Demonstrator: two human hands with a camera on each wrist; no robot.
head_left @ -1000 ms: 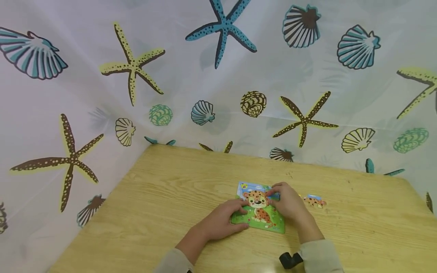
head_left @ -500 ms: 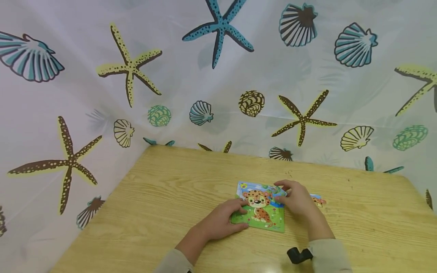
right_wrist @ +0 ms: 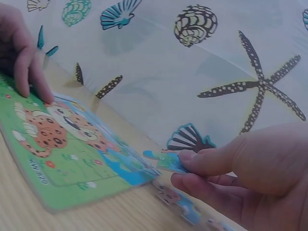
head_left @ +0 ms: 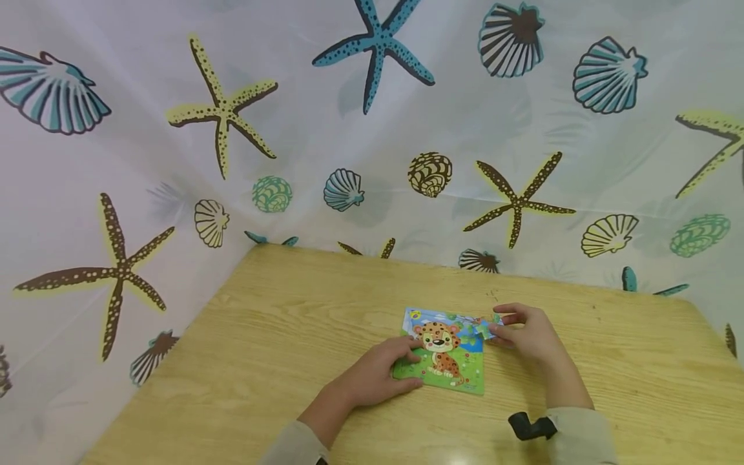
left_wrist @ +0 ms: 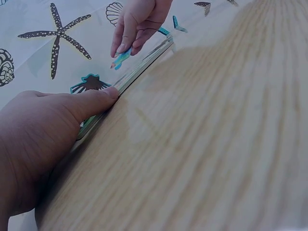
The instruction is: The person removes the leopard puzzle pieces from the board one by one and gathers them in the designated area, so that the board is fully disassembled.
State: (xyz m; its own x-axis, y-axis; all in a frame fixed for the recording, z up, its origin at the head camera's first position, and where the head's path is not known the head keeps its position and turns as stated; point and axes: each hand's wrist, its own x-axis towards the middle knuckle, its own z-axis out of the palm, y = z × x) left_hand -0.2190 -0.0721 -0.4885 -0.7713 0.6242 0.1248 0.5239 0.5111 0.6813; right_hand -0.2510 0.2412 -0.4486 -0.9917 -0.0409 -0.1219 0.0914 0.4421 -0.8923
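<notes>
A small jigsaw puzzle board (head_left: pixel 473 382) with a leopard picture lies flat on the table. My left hand (head_left: pixel 380 374) rests on its left side, its fingers over the picture and its thumb (left_wrist: pixel 103 95) along the near edge. Beyond the board's right side, my right hand (head_left: pixel 529 332) pinches a blue and green puzzle piece (right_wrist: pixel 166 160) between thumb and fingers. In the head view that piece overlaps the board's far right corner. A plain blue patch (right_wrist: pixel 127 175) shows on the board near this corner.
Several loose puzzle pieces (right_wrist: pixel 178 202) lie on the table under my right hand, hidden by it in the head view. The wooden table (head_left: pixel 290 310) meets a shell-printed cloth (head_left: pixel 383 213) at the back and left. A black fitting (head_left: pixel 531 426) sticks out at my right sleeve.
My right hand has drawn back rightward from the picture, lifting the blue and green piece away from the board's far right corner. The left hand stays on the board.
</notes>
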